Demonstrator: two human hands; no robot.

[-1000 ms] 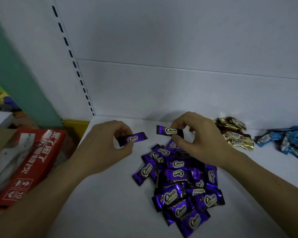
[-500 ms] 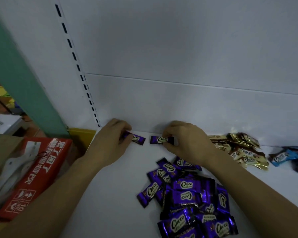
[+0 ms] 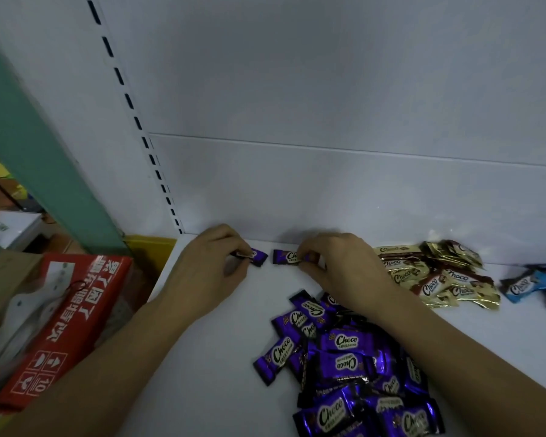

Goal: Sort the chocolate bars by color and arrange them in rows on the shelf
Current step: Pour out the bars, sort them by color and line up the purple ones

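Since a second ago: both hands have gone from above the heap to the back of the shelf (image 3: 221,357), each taking its bar along. In the last half second, hardly any shift.

Red carton (image 3: 73,313) off the shelf's end, well left of my fingers.

Left hand (image 3: 212,269): fingers curled, thumb and fingertips pinching the near-left end of the left purple bar (image 3: 258,257). Only its right end shows past my fingertips. Long axis runs left-right along the back wall (image 3: 328,184), free end pointing right and tipped slightly toward me. Wrapper glossy purple, dark crimped end.

Small gap of bare shelf between the two bars; they are not touching.

Right hand (image 3: 341,269): fingers curled, thumb and fingertips gripping the right end of the right purple bar (image 3: 286,257). Long axis also left-right, parallel to the back wall, free end pointing left at the other bar. Purple foil, white oval label with "Choco" lettering facing up.

Both bars sit low at the shelf surface, just before the wall; I cannot tell whether they are fully set down.

Purple pile (image 3: 344,357): behind my right fingertips, under the right wrist and forearm, bars lying at mixed angles.

Gold pile (image 3: 435,272): just right of my right hand, cream-gold and brown wrappers.

Blue bars (image 3: 530,282): farthest right, apart from the gold.
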